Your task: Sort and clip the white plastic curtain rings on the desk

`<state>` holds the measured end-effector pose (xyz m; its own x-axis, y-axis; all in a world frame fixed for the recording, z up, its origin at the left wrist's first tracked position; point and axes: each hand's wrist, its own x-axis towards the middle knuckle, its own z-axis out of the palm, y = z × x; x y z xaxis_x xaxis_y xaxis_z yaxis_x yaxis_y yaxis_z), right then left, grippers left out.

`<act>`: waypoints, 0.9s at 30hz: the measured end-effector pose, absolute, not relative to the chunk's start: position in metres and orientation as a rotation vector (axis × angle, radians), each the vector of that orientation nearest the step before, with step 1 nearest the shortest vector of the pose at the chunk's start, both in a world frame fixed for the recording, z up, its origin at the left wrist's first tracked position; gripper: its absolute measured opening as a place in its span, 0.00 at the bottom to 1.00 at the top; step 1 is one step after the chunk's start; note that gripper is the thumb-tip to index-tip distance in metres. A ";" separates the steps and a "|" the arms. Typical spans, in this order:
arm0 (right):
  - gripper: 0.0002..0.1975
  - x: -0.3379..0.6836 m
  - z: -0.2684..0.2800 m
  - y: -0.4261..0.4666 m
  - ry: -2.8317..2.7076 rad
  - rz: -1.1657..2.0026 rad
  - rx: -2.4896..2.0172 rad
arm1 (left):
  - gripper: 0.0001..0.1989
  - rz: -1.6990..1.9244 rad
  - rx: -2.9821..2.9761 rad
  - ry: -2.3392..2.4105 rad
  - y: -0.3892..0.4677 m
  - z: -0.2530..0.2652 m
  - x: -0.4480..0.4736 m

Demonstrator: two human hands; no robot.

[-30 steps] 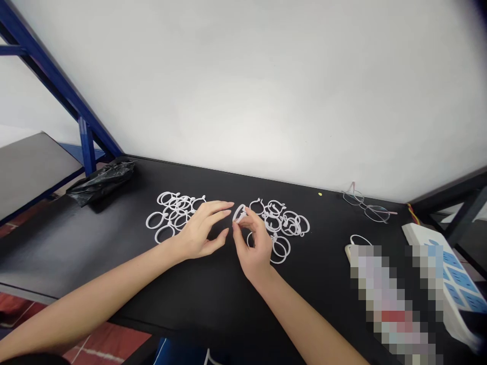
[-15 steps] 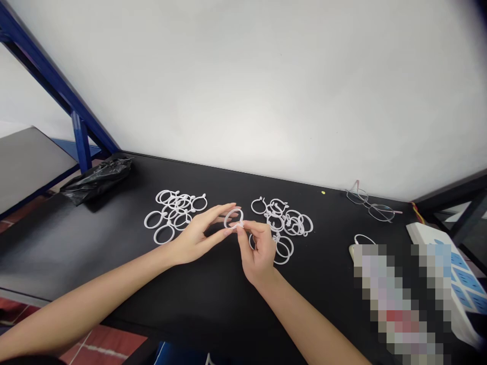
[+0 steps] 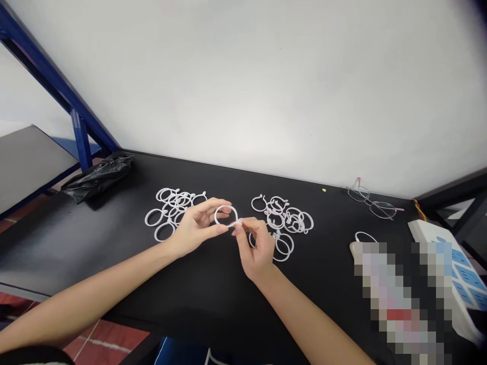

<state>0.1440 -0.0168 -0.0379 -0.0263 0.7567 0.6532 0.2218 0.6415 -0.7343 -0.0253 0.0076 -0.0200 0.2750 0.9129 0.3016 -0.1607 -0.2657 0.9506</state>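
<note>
Between my hands stands a white curtain ring, its small closure end pointing right. My right hand pinches that end between thumb and fingers. My left hand curves around the ring's left side, fingertips at the upper rim and thumb at the lower rim. Left of my hands lies a loose pile of white rings with small end loops. To the right, partly behind my right hand, is a second pile of white rings, some with their ends apart.
A black table carries everything. At the back left lies a crumpled black plastic bag. Eyeglasses rest near the wall on the right. A white power strip and a blurred-out object occupy the right side.
The ring has shifted slightly left and turned to face me more fully. My left fingers have curled in around its rim, while my right hand keeps its pinch.
</note>
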 end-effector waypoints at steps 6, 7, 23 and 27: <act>0.06 0.143 -0.039 -0.017 -1.567 0.570 -0.799 | 0.22 1.180 1.277 0.715 0.005 -0.018 -0.024; 0.07 0.143 -0.039 -0.017 -1.564 0.577 -0.790 | 0.23 1.177 1.255 0.714 0.005 -0.018 -0.024; 0.05 0.146 -0.036 -0.018 -1.658 0.519 -0.825 | 0.22 1.091 1.042 0.667 0.002 -0.018 -0.024; 0.08 0.147 -0.037 -0.018 -1.735 0.391 -0.873 | 0.21 1.074 1.033 0.651 0.002 -0.019 -0.024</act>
<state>0.1470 -0.0181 -0.0368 -0.1275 0.7207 0.6814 0.3588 0.6740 -0.6458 -0.0236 0.0017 -0.0191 0.3707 0.9278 0.0428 -0.3912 0.1142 0.9132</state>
